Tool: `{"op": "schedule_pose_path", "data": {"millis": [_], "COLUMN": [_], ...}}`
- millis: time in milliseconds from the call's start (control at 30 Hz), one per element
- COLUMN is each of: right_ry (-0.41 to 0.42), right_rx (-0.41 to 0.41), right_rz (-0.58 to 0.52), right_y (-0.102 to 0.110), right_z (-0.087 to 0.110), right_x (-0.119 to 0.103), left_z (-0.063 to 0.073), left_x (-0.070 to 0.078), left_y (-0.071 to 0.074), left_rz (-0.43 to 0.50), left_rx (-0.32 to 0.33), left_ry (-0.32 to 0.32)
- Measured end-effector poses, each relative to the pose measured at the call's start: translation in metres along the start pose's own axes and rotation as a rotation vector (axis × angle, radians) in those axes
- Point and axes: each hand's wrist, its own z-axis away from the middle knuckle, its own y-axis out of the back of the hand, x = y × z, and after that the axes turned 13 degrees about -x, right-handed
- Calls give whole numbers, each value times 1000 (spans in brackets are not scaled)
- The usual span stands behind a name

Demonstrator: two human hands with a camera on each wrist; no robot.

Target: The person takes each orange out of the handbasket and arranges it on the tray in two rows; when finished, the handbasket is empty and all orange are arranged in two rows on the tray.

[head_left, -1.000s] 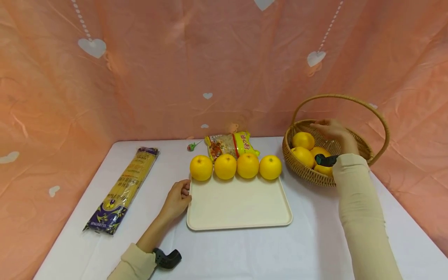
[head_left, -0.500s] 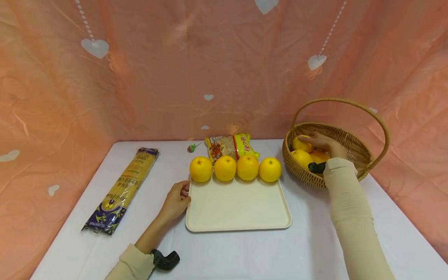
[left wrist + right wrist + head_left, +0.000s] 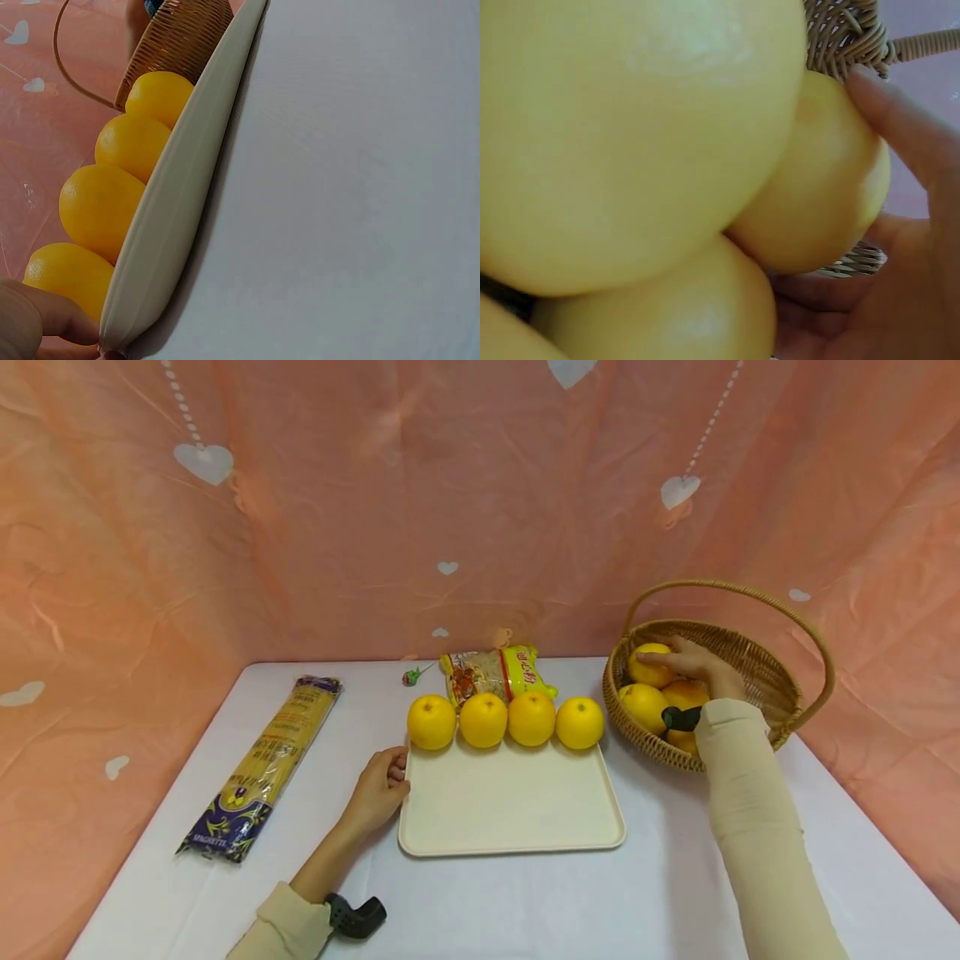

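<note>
My left hand [image 3: 378,791] holds the left edge of a cream tray [image 3: 510,806]. In the left wrist view its fingers [image 3: 64,319] are at the tray's rim, beside the nearest orange. Several oranges [image 3: 532,719] stand in a row along the tray's far side. Inside the wicker basket [image 3: 757,672] on the right, my right hand [image 3: 701,664] grips the rearmost orange [image 3: 647,664]. The right wrist view shows the thumb and fingers round that orange [image 3: 810,180], partly hidden by a nearer orange [image 3: 630,135]. More oranges [image 3: 642,706] lie under and in front of the hand.
A pack of spaghetti [image 3: 262,768] lies at the left. Behind the row of oranges is a yellow food packet [image 3: 498,672], with a small lollipop [image 3: 412,677] to its left. The basket's handle [image 3: 750,591] arches above my right hand. A pink curtain [image 3: 480,485] hangs behind the table.
My right hand has come down and left inside the basket, from above the oranges onto the rearmost one, and now grips it. My left hand has stayed at the tray's edge.
</note>
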Motion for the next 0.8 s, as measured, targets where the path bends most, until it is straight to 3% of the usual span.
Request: {"op": "schedule_pose_path", "data": {"millis": [100,200,300,333,500,600,800], "right_ry": [-2,34,73,84,129,172,224], "right_rx": [54,104,112,104,5,-36,-22], "right_rz": [19,-15,-84,-102,-145,-113,14], "right_y": [3,5,7,8,15,17,13], "right_z": [5,10,16,18,26,31,51], "right_x": [-1,-2,-2,-3,-4,-6,-23], "left_z": [1,2,1,1,0,-1,-1], "left_x": [-1,-2,-1,-1,3,2,0], "left_y": [-1,0,0,1,3,3,1], "left_rz": [-2,1,1,3,-1,0,0], "left_rx": [24,32,18,6,-12,-11,-18], "left_ry": [-78,-115,-76,-36,32,34,32]}}
